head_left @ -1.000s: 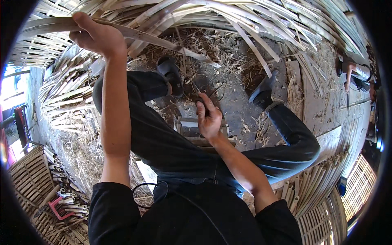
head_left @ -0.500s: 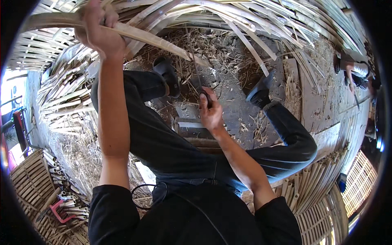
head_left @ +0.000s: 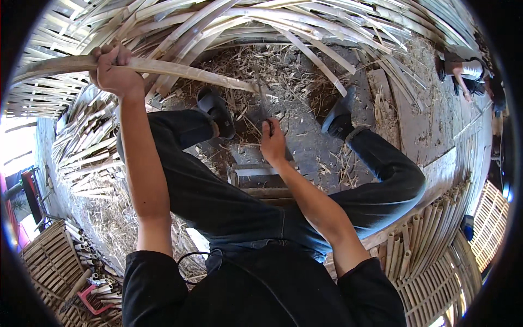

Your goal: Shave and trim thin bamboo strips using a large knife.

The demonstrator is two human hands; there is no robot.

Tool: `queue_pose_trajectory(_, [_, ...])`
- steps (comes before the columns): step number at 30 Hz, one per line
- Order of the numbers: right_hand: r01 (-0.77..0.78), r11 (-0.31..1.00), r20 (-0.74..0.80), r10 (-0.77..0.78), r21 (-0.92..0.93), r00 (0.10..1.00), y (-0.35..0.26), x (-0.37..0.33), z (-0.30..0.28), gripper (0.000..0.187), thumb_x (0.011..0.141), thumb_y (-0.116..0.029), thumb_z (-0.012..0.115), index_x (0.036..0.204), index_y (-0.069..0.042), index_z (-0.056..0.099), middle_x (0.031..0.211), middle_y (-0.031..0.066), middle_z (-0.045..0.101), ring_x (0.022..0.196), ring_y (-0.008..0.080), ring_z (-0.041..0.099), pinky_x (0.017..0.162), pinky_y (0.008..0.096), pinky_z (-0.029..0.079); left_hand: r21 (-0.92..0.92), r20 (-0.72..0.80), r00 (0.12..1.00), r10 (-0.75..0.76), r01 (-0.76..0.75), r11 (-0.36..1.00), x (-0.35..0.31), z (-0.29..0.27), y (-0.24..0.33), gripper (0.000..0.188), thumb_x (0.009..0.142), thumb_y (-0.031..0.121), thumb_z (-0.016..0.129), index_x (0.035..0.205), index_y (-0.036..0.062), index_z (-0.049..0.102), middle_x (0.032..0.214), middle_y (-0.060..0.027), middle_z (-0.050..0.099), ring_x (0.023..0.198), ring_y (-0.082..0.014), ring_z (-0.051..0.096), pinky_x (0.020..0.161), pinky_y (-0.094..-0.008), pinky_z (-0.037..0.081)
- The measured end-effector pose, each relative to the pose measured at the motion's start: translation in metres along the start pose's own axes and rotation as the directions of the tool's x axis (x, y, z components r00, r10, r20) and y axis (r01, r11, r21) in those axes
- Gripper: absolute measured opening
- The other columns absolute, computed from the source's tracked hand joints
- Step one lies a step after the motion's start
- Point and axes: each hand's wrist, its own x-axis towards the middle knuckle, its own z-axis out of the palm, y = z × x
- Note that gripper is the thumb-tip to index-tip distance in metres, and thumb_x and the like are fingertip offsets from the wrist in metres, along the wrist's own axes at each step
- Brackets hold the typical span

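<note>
My left hand, up at the far left, is closed around a long, pale, split bamboo strip. The strip runs out of view on the left, and its other end reaches the middle of the work area. There the thin dark blade of a knife crosses the strip close to its end; whether they touch I cannot tell. My right hand grips the knife by its dark handle, between my knees, with the blade pointing away from me. Fingers partly hide the handle.
Piled bamboo strips arch across the far side. Shavings litter the floor between my dark shoes. At right are stacked bamboo poles and another person. A red-framed tool lies lower left near woven bamboo panels.
My left hand has come left and nearer, carrying the bamboo strip with it. The strip's end has shifted slightly left. My right hand with the knife has moved a little left.
</note>
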Motion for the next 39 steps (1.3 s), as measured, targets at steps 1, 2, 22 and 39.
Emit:
queue_pose_trajectory(1, [0.068,0.996,0.015,-0.069,0.063,0.998,-0.026,-0.011,0.001,0.032,0.106,-0.030,0.052,0.126,-0.005,0.054,0.079,0.0096,0.062,0.067,0.0168,0.060,0.064,0.0341,0.049,0.014,-0.004,1.000,0.004,-0.004,1.000,0.003,-0.008,0.005,0.029,0.069,-0.006,0.055,0.093,0.0086,0.047,0.073,-0.0035,0.047,0.054,-0.0128,0.036,0.052,-0.0265,0.033])
queue_pose_trajectory(2, [0.128,0.983,0.085,-0.140,0.133,0.987,-0.058,-0.021,-0.003,0.030,0.107,-0.027,0.051,0.126,-0.005,0.053,0.076,0.0060,0.058,0.065,0.0100,0.053,0.059,0.0296,0.045,-0.008,0.009,1.000,-0.006,0.006,1.000,0.007,-0.016,0.008,0.030,0.068,-0.006,0.055,0.092,0.0088,0.047,0.073,-0.0040,0.048,0.053,-0.0131,0.036,0.051,-0.0270,0.033])
queue_pose_trajectory(22, [0.015,0.996,0.123,-0.004,-0.091,0.992,0.035,0.020,-0.029,0.037,0.105,-0.036,0.052,0.119,-0.002,0.054,0.081,0.0137,0.064,0.072,0.0278,0.062,0.066,0.0439,0.047,0.308,-0.368,0.920,0.138,-0.020,0.951,0.020,-0.004,-0.008,0.019,0.065,0.004,0.066,0.077,-0.0014,0.052,0.059,-0.0052,0.048,0.047,-0.0184,0.044,0.047,-0.0336,0.036])
queue_pose_trajectory(39, [0.016,0.979,-0.003,-0.017,-0.203,1.000,0.096,0.021,-0.044,0.044,0.103,-0.042,0.050,0.123,-0.003,0.056,0.102,0.0258,0.069,0.099,0.0457,0.066,0.081,0.0493,0.051,-0.140,0.093,0.985,-0.146,0.158,0.977,0.022,0.017,-0.019,0.034,0.065,0.000,0.053,0.099,0.0049,0.051,0.082,-0.0093,0.049,0.075,-0.0211,0.047,0.067,-0.0368,0.041])
